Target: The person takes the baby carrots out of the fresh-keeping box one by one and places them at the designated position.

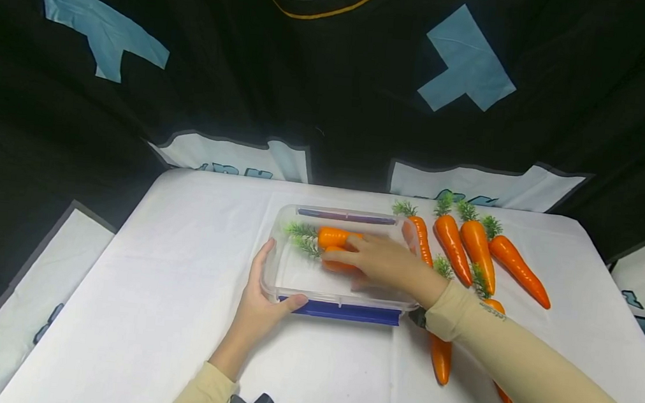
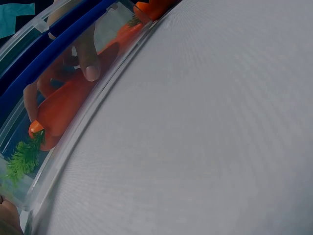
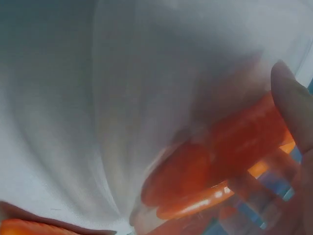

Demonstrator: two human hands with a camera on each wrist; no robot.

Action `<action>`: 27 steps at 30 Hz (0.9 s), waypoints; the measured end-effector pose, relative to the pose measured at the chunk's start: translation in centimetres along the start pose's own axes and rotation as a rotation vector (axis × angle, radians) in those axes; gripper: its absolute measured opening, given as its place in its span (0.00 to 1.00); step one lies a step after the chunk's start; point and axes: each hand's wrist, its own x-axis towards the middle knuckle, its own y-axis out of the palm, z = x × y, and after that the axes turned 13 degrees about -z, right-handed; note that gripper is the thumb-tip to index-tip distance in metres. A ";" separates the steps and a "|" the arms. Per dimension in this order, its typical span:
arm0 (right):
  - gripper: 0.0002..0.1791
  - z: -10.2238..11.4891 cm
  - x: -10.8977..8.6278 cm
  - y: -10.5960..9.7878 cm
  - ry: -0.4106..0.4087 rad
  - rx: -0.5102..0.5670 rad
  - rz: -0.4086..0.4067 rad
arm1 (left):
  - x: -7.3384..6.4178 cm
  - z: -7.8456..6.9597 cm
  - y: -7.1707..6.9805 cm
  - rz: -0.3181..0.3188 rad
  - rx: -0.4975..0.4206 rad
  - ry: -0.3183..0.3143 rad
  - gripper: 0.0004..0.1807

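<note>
A clear plastic box [image 1: 343,299] with blue latches sits on the white table. Inside lie an orange carrot [image 1: 332,237] towards the back and another carrot [image 1: 337,263] nearer the front, their green tops pointing left. My right hand [image 1: 388,265] reaches into the box and grips the front carrot; seen through the wall in the left wrist view, thumb and fingers lie around its orange body [image 2: 66,105]. At the front left corner, my left hand [image 1: 261,305] holds the box, thumb over the front rim and fingers along the left wall.
Several carrots [image 1: 478,253] lie on the table right of the box, tops mostly towards the back. One carrot [image 1: 440,359] is partly under my right forearm. The white tablecloth [image 1: 178,266] spreads left of the box; a dark curtain [image 1: 320,99] hangs behind.
</note>
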 end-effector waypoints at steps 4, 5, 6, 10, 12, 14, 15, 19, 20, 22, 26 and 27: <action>0.44 0.0 0.1 0.0 0.054 0.068 0.066 | 0.0 0.0 0.0 0.000 0.003 0.002 0.61; 0.44 0.0 0.1 0.0 0.063 0.081 0.077 | 0.0 -0.1 0.1 0.000 0.004 0.004 0.61; 0.45 0.0 0.1 0.0 0.072 0.089 0.083 | 0.0 -0.1 0.0 -0.001 0.005 0.005 0.61; 0.46 0.0 0.2 -0.1 0.088 0.118 0.099 | 0.0 -0.1 0.0 -0.002 0.004 0.004 0.61; 0.47 0.0 0.3 -0.1 0.095 0.127 0.115 | 0.1 -0.1 0.0 -0.002 0.004 0.004 0.61; 0.49 0.0 0.3 -0.2 0.111 0.132 0.140 | 0.1 -0.1 0.0 -0.005 0.003 0.002 0.62; 0.49 -0.1 0.3 -0.2 0.123 0.136 0.152 | 0.0 -0.1 0.0 -0.005 0.004 0.000 0.62; 0.50 -0.2 0.3 -0.1 0.179 0.171 0.199 | 0.0 -0.1 0.0 -0.009 0.009 -0.006 0.61; 0.50 -0.2 0.3 -0.1 0.190 0.179 0.207 | 0.0 -0.1 0.0 -0.009 0.009 -0.007 0.61; 0.50 -0.3 0.3 0.0 0.204 0.202 0.220 | 0.0 -0.1 0.0 -0.009 0.011 -0.009 0.61; 0.50 -0.3 0.4 0.1 0.235 0.230 0.251 | 0.0 -0.3 0.0 -0.007 0.013 -0.006 0.61; 0.50 -0.4 0.4 0.1 0.247 0.238 0.261 | -0.1 -0.3 0.0 -0.006 0.015 -0.005 0.61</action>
